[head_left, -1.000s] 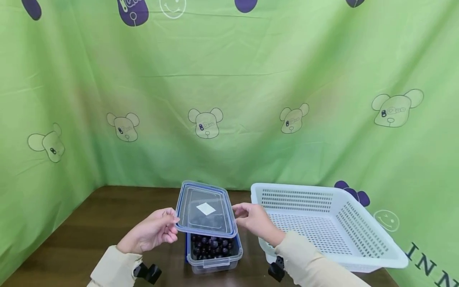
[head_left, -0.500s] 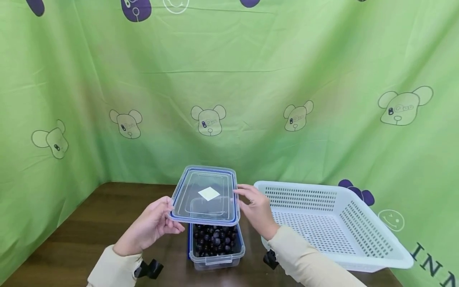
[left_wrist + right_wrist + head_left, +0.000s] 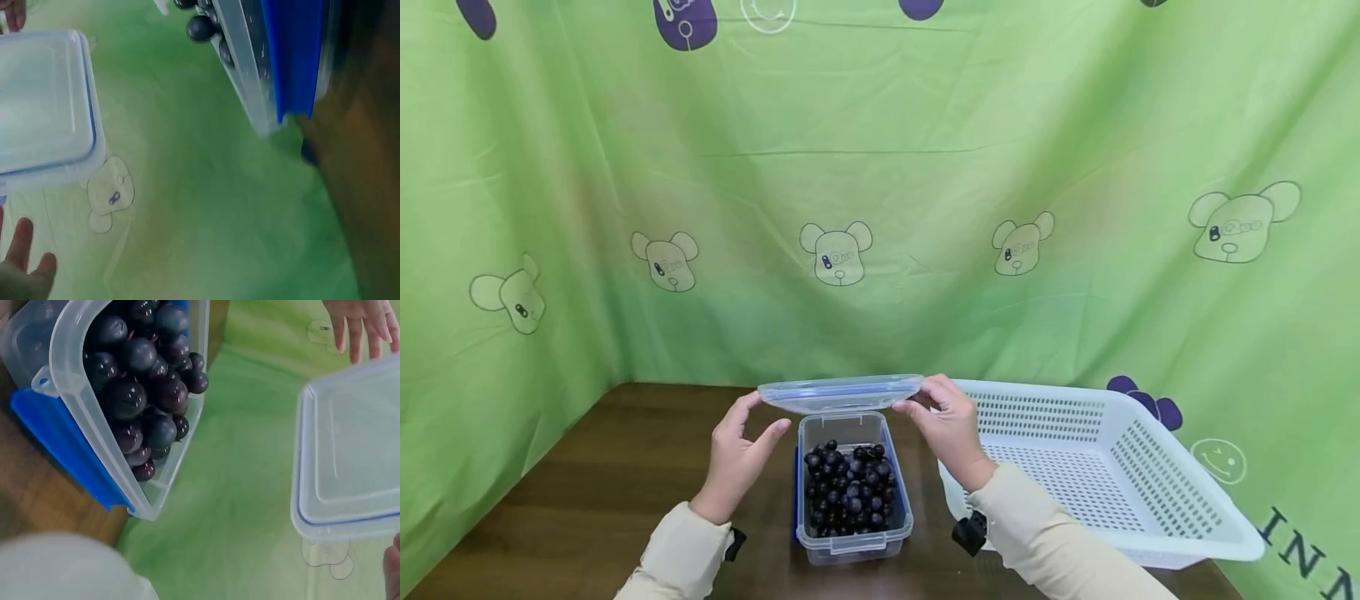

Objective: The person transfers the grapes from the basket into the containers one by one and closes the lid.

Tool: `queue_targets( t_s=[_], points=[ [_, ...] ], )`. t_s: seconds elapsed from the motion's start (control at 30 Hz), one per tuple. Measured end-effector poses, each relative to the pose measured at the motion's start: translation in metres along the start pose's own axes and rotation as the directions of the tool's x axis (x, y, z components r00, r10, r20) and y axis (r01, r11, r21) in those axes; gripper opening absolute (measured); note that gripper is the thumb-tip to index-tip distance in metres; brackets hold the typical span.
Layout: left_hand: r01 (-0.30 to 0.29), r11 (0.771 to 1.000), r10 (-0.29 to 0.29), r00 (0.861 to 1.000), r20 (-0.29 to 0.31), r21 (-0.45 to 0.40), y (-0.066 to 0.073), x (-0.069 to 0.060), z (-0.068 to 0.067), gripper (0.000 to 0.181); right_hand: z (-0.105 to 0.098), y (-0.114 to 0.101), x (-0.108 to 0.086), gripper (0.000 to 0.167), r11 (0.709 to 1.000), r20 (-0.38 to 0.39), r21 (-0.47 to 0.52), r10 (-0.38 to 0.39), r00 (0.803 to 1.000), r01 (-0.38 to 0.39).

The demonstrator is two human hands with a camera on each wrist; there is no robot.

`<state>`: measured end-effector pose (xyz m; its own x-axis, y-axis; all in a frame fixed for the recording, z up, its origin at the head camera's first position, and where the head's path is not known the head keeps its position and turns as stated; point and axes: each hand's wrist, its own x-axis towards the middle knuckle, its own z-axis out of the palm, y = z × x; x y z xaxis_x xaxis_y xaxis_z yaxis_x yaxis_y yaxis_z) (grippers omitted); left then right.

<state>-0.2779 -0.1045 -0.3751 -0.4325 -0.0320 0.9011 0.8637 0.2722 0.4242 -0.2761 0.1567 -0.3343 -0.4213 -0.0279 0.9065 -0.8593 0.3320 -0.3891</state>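
Observation:
A clear lid [image 3: 838, 393] with a blue seal hangs nearly edge-on above the far end of a clear plastic container [image 3: 857, 546]. Dark grapes [image 3: 850, 492] fill the container, heaped toward its near part. My right hand [image 3: 951, 429] pinches the lid's right end between thumb and fingers. At the left end, my left hand [image 3: 737, 458] has its fingers by the lid's edge and its thumb spread away below. The left wrist view shows the left hand's fingers [image 3: 22, 244] spread and apart from the lid [image 3: 50, 112]. A blue side flap [image 3: 65, 447] hangs down along the container.
A white slotted basket [image 3: 1075, 492] stands on the dark wooden table [image 3: 572, 500], right of the container and close behind the right forearm. A green printed cloth [image 3: 925, 317] hangs behind the table and at its sides.
The lid tipped from face-on, with its label showing, to nearly edge-on, and moved back so more grapes show. My left hand loosened from the lid's left edge, its thumb spreading away.

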Motion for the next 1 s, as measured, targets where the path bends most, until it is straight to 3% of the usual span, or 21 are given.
queue_targets(
  t_s=[0.07, 0.17, 0.3, 0.4, 0.47, 0.5, 0.53, 0.6, 0.63, 0.7, 0.77, 0.9, 0.97, 1.0],
  points=[
    [-0.026, 0.999, 0.025, 0.999, -0.042, -0.026, -0.002, 0.002, 0.003, 0.025, -0.001, -0.002, 0.001, 0.023, 1.000, 0.015, 0.000, 0.016, 1.000, -0.016],
    [-0.017, 0.992, 0.008, 0.997, -0.076, -0.123, 0.001, 0.004, 0.007, 0.031, -0.001, -0.006, 0.003, 0.025, 0.998, 0.030, 0.013, 0.067, 0.997, -0.067],
    [0.082, 0.972, -0.106, 0.989, -0.100, -0.220, 0.014, 0.007, 0.009, 0.031, -0.001, -0.008, 0.006, 0.031, 0.985, 0.027, 0.012, 0.169, 0.985, -0.170],
    [0.214, 0.959, -0.229, 0.971, -0.063, -0.185, 0.025, 0.013, 0.008, 0.030, -0.001, -0.008, 0.009, 0.034, 0.967, 0.014, -0.001, 0.255, 0.967, -0.255],
    [0.321, 0.937, -0.327, 0.945, -0.020, -0.138, 0.032, 0.018, 0.008, 0.032, -0.001, -0.008, 0.011, 0.036, 0.950, 0.001, -0.012, 0.313, 0.950, -0.313],
    [0.384, 0.915, -0.386, 0.922, 0.005, -0.127, 0.034, 0.020, 0.008, 0.033, -0.001, -0.008, 0.012, 0.037, 0.939, -0.004, -0.022, 0.342, 0.940, -0.342],
    [0.447, 0.887, -0.447, 0.894, 0.028, -0.120, 0.036, 0.022, 0.008, 0.034, -0.001, -0.009, 0.014, 0.037, 0.927, -0.008, -0.033, 0.374, 0.927, -0.374],
    [0.567, 0.813, -0.563, 0.823, 0.072, -0.129, 0.038, 0.027, 0.008, 0.037, 0.000, -0.010, 0.017, 0.036, 0.888, 0.007, -0.036, 0.460, 0.888, -0.459],
    [0.625, 0.768, -0.618, 0.781, 0.093, -0.141, 0.039, 0.029, 0.008, 0.038, 0.001, -0.011, 0.019, 0.036, 0.860, 0.023, -0.028, 0.510, 0.860, -0.509],
    [0.715, 0.683, -0.704, 0.699, 0.126, -0.148, 0.038, 0.031, 0.008, 0.039, 0.002, -0.013, 0.023, 0.037, 0.788, 0.071, -0.013, 0.615, 0.786, -0.616],
    [0.773, 0.620, -0.758, 0.634, 0.152, -0.132, 0.036, 0.031, 0.006, 0.038, 0.004, -0.014, 0.026, 0.038, 0.694, 0.133, 0.010, 0.713, 0.689, -0.720],
    [0.834, 0.549, -0.804, 0.544, 0.241, -0.050, 0.027, 0.030, 0.003, 0.034, 0.000, -0.011, 0.032, 0.046, 0.504, 0.323, -0.012, 0.820, 0.473, -0.864],
    [0.853, 0.522, -0.804, 0.498, 0.327, -0.013, 0.022, 0.030, 0.000, 0.033, -0.003, -0.009, 0.034, 0.052, 0.434, 0.417, -0.071, 0.831, 0.369, -0.898],
    [0.859, 0.512, -0.800, 0.475, 0.366, 0.003, 0.020, 0.031, -0.001, 0.033, -0.005, -0.007, 0.035, 0.055, 0.414, 0.457, -0.101, 0.827, 0.328, -0.905]
  ],
)
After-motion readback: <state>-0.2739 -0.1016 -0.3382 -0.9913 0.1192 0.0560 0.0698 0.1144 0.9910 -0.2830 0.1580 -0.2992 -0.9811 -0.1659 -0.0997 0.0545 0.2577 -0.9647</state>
